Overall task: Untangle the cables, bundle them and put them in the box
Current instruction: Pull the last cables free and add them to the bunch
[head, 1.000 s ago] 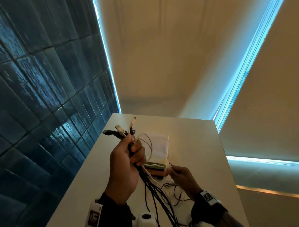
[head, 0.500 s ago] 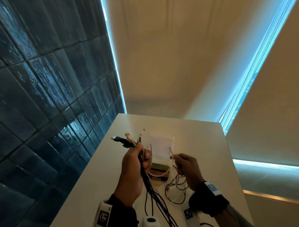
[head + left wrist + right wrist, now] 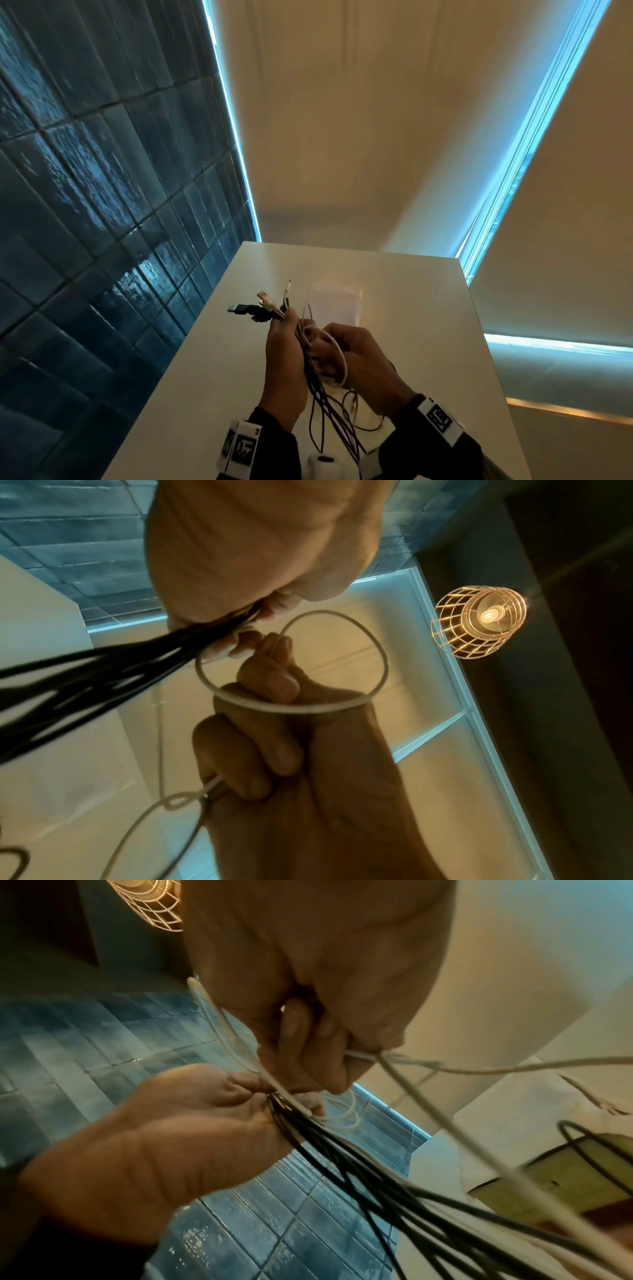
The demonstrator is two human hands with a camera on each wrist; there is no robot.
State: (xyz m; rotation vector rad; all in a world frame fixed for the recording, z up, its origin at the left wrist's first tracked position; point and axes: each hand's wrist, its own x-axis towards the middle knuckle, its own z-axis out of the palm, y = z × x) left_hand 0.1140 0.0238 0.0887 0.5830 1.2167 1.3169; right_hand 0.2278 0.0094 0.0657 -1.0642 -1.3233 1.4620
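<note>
No brand or readable writing shows anywhere; the only markings are black-and-white coded tags on the wrist bands, and their patterns cannot be read as letters.

Taking the white table as the landmark: to its left a dark blue tiled wall runs close along the table's left edge, leaving little room on that side. Above the table's near half, the left hand is curled round a bundle of black cables, whose plug ends stick out past the fingers toward the wall, while the loose lengths hang down to the near edge and are cut off by the frame. Just right of it, touching, the right hand is closed round a white cable that forms a loop between the two hands; in the right wrist view its tail trails off right, blurred. Beyond the hands, toward the table's far edge, stands a pale box, mostly hidden by the fingers and hard to make out; its contents cannot be told. The far and right parts of the tabletop lie bare. Right of the table a bright blue-lit strip borders a beige blind. A wire-cage lamp hangs overhead in the left wrist view
</note>
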